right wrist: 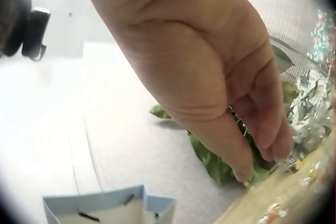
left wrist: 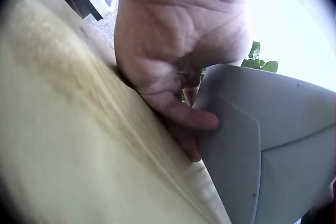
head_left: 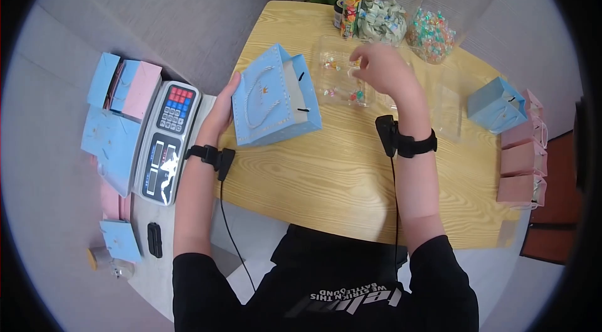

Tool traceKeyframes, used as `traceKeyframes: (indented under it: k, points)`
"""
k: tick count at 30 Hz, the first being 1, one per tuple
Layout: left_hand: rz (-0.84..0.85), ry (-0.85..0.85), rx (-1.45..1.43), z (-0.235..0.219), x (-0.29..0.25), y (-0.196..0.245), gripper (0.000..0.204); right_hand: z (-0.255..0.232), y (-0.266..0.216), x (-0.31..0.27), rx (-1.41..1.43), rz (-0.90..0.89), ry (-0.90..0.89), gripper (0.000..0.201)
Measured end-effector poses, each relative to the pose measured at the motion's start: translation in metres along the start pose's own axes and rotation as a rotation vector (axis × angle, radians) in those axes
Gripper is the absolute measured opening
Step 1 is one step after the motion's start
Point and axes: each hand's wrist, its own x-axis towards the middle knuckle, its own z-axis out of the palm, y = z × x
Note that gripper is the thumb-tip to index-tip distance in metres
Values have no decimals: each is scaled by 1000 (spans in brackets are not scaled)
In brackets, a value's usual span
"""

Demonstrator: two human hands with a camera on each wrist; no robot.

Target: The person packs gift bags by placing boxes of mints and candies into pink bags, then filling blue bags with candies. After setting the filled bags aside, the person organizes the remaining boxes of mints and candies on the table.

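Note:
A light blue paper gift bag (head_left: 266, 96) with white rope handles and a small gold crown print leans tilted at the table's left side. My left hand (head_left: 221, 108) grips it at its lower end. In the left wrist view, fingers (left wrist: 194, 118) of that hand press against the bag's bottom panel (left wrist: 236, 134). My right hand (head_left: 385, 71) hovers over a clear plastic tray (head_left: 321, 84) holding several wrapped candies (head_left: 359, 95). Seen from the right wrist, thumb and fingers (right wrist: 270, 124) are bent downward and spread apart, with shiny wrappers close by the fingertips.
Toward the back stand a yellow-lidded canister (head_left: 351, 15), a heap of pale green wrapped pieces (head_left: 382, 21) and a clear container of colourful candies (head_left: 433, 37). Blue (head_left: 498, 109) and pink bags (head_left: 523, 159) line the right edge. A scale (head_left: 164, 144) and more bags stand left.

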Motion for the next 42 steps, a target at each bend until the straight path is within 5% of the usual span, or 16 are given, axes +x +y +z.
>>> traceKeyframes:
  k: [1, 3, 9, 12, 21, 28, 34, 42]
  points:
    - [-23, -1, 13, -1, 1, 0, 71, 2, -1, 1, -12, -1, -3, 26]
    - [-48, -12, 21, -3, 2, -1, 73, 6, -5, 3, -147, 49, -291, 34]
    - [-20, -13, 34, -1, 2, -2, 73, 40, -7, 15, -383, 86, -403, 33]
    - [27, -6, 68, 2, -1, 0, 70, 50, 2, 16, -365, 29, -337, 10]
    - [11, 7, 55, -2, 4, -5, 69, 48, -7, 24, -44, -151, -166, 21]
    - [18, -14, 54, -2, 2, -3, 69, 48, -23, 16, -100, 14, -357, 29]
    - [31, -16, 51, -1, 2, -3, 67, 64, 1, 24, -147, -38, -244, 30]
    - [-14, -42, 44, -5, 3, -3, 69, 40, -9, 22, -250, 104, -26, 49]
